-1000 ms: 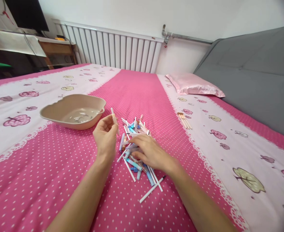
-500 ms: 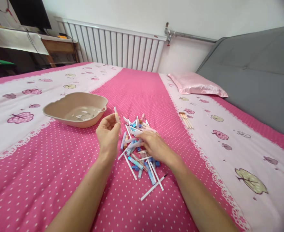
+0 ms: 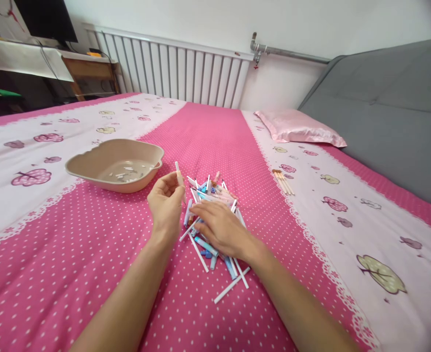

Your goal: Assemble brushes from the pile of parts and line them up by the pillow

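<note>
My left hand pinches a slim pen between thumb and fingers, tilted nearly upright. Its upper end is white and the part below it is peach. My right hand lies palm down over a loose pile of pen parts, its fingers stretched out among them. Thin white sticks, some dark-tipped, blue and clear barrels and small blue caps make up this pile. The right hand hides the middle of the heap. One white stick lies at the near edge.
A beige basin with small white pieces inside stands left of my hands. Several peach pens with brown ends lie in a row on the right. Farther back are a pink pillow, a white radiator and a grey headboard.
My right hand has shifted left and a little nearer over the pile, its fingers now farther across it. The left hand still holds the pen, almost unmoved.
</note>
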